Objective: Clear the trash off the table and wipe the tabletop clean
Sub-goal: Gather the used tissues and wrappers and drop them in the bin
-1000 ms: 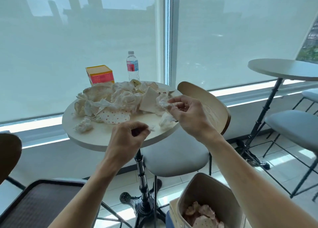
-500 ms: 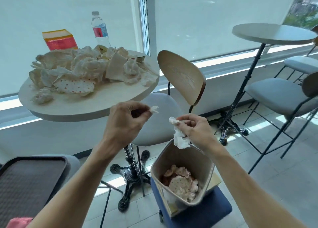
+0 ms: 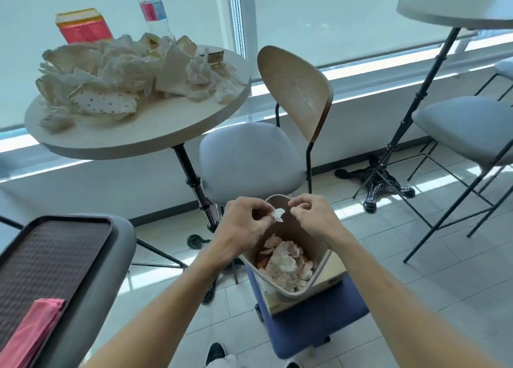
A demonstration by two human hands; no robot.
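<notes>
Both hands hover over the bin (image 3: 319, 280), left hand (image 3: 244, 223) pinching a tissue scrap (image 3: 278, 214), right hand (image 3: 311, 215) curled, seemingly empty, with trash (image 3: 125, 73) heaped on the far-left desk (image 3: 155, 126).

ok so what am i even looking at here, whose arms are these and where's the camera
The camera sits on a person's head, looking forward and down, so the two bare arms are theirs. No robot here. The left hand pinches a small white paper scrap above a beige trash bin that already holds crumpled wrappers. The right hand is curled beside it and seems to hold nothing. Up left, the round table carries a pile of crumpled paper, a red-and-yellow box and a water bottle.
</notes>
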